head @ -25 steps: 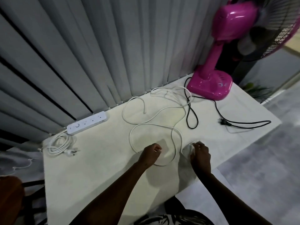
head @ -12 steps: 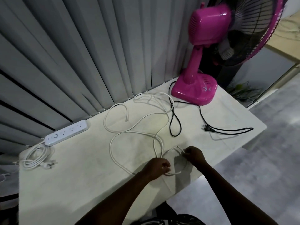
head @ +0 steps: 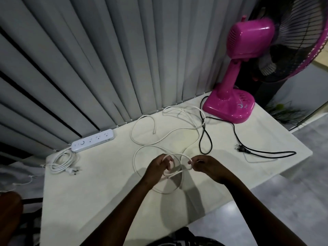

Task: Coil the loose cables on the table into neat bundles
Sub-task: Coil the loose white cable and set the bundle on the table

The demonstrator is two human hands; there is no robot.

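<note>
A long white cable (head: 170, 134) lies in loose loops across the middle of the pale table (head: 99, 197). Its near end is lifted off the table as a small loop between my hands. My left hand (head: 158, 167) grips one side of that loop with curled fingers. My right hand (head: 204, 165) pinches the other side at its fingertips. A black cable (head: 206, 139) runs from the pink fan to a plug (head: 240, 150) on the right. A bundled white cord (head: 60, 161) lies at the left by the power strip (head: 93, 142).
A pink desk fan (head: 230, 105) stands at the back right corner. Grey vertical blinds (head: 106, 59) hang along the table's far edge. The table's right edge drops to a grey floor (head: 301, 201). A dark chair part (head: 10, 215) shows at the lower left.
Both hands have risen off the table with the white cable's near end, forming a small loop between them. The head view has shifted.
</note>
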